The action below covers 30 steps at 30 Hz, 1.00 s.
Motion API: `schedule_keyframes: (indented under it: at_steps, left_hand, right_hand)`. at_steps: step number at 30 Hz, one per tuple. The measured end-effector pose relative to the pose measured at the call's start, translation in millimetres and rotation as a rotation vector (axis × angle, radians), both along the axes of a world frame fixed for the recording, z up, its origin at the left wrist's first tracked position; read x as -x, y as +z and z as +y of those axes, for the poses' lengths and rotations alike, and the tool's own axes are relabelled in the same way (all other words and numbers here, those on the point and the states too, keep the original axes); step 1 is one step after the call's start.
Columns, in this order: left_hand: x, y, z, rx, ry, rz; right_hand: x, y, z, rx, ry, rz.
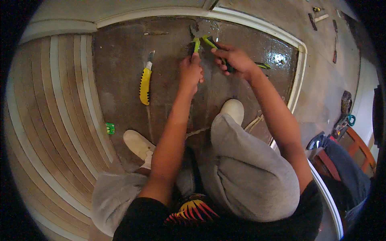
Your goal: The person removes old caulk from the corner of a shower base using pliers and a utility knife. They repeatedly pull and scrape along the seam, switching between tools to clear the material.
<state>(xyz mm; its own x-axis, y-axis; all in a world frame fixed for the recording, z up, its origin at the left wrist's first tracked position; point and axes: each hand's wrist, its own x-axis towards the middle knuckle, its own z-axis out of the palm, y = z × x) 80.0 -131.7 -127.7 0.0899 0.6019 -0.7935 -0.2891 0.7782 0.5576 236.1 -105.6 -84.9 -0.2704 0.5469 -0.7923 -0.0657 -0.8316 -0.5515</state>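
A pair of pliers with green and black handles is held between my two hands, its handles spread and its dark jaws pointing toward the far edge. My left hand is wrapped round the left handle. Round the right handle, my right hand is closed as well. What the jaws touch on the wet, dark floor is too dim to make out. To the left lies a yellow utility knife with its blade out. Another green and black handle shows just beyond my right wrist.
A pale frame borders the dark floor at the far and right sides. Slatted panelling stands at left, with a small green packet beside it. Several tools lie beyond the frame. Another person's leg is at lower right.
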Motion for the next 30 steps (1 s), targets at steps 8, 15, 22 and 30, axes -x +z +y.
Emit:
schedule_keyframes:
  at_steps: [8,15,22,30]
  left_hand:
    - [20,2,41,0.077,-0.104,-0.026]
    - [-19,3,25,-0.024,0.072,-0.004]
    - [-17,0,21,-0.008,0.088,-0.16]
    - [-17,9,-2,0.069,-0.222,-0.037]
  right_hand:
    - [23,-11,12,0.024,-0.276,0.057]
    - [44,-11,3,-0.05,-0.373,0.031]
    - [30,-37,-3,-0.012,-0.249,0.173]
    - [-15,-39,-31,0.139,-0.342,0.419]
